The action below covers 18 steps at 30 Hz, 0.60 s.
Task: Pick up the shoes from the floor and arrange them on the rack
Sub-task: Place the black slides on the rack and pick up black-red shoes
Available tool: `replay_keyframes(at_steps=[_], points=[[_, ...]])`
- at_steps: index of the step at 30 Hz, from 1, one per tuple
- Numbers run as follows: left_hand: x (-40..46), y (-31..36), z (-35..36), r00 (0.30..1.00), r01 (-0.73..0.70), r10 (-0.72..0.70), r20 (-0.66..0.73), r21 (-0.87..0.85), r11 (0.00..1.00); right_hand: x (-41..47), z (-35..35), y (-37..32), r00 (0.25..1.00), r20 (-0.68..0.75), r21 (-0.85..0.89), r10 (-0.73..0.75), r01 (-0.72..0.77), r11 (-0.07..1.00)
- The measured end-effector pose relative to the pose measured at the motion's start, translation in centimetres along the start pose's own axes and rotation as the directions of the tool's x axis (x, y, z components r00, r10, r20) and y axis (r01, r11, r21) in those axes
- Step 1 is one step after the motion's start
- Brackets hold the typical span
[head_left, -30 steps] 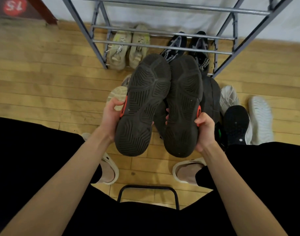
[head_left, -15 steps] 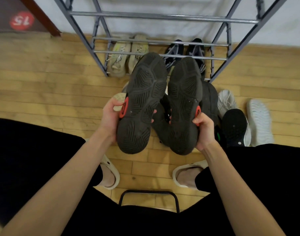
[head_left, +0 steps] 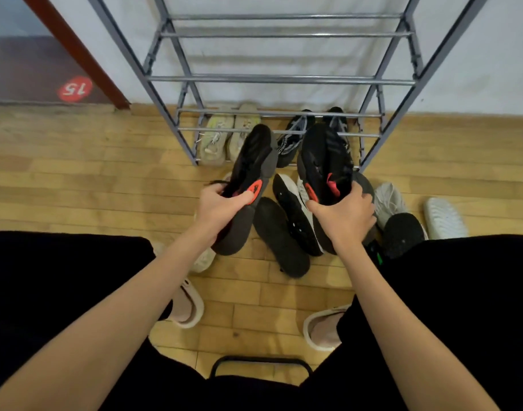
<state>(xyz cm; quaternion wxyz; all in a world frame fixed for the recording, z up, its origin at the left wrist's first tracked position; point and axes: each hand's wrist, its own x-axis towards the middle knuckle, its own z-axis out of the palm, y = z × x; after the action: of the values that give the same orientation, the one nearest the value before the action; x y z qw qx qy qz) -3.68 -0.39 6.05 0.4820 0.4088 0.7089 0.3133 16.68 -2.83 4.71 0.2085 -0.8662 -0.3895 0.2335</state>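
My left hand (head_left: pixel 221 207) grips one black sneaker with an orange heel patch (head_left: pixel 251 170), tilted on its side with the toe toward the rack. My right hand (head_left: pixel 344 216) grips the matching black sneaker (head_left: pixel 325 161), upper side up, toe pointing at the rack. Both shoes hang above the floor just in front of the grey metal shoe rack (head_left: pixel 281 80). On the rack's bottom level sit a beige pair (head_left: pixel 227 134) and a black patterned pair (head_left: pixel 295 134).
Several shoes lie on the wooden floor under my hands: a black pair sole-up (head_left: pixel 284 235), a white sneaker (head_left: pixel 389 200), a black shoe (head_left: pixel 402 234) and a white slipper (head_left: pixel 444 218). My feet in pale slippers (head_left: pixel 186 304) stand behind. A black stool edge (head_left: pixel 260 361) is below.
Both held sneakers turned from sole-up to upper-up and moved forward toward the rack. The view tilted up, showing more rack levels.
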Motion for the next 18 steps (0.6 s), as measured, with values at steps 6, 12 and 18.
replay_keyframes(at_steps=[6, 12, 18], points=[[4.9, 1.5, -2.7, 0.955, -0.020, 0.104, -0.276, 0.292, 0.956, 1.0, 1.2, -3.9, 0.986, -0.023, -0.061, -0.166, 0.164, 0.985], [12.4, 3.0, -4.6, 0.943, -0.101, 0.225, -0.247, 0.432, 0.896, 4.4, 5.3, -10.5, 0.976, 0.026, 0.021, -0.216, 0.216, 0.976], [19.2, 3.9, -4.8, 0.892, -0.210, 0.382, -0.243, 0.526, 0.824, 8.0, 10.0, -16.6, 0.969, 0.053, 0.023, -0.241, 0.240, 0.971]])
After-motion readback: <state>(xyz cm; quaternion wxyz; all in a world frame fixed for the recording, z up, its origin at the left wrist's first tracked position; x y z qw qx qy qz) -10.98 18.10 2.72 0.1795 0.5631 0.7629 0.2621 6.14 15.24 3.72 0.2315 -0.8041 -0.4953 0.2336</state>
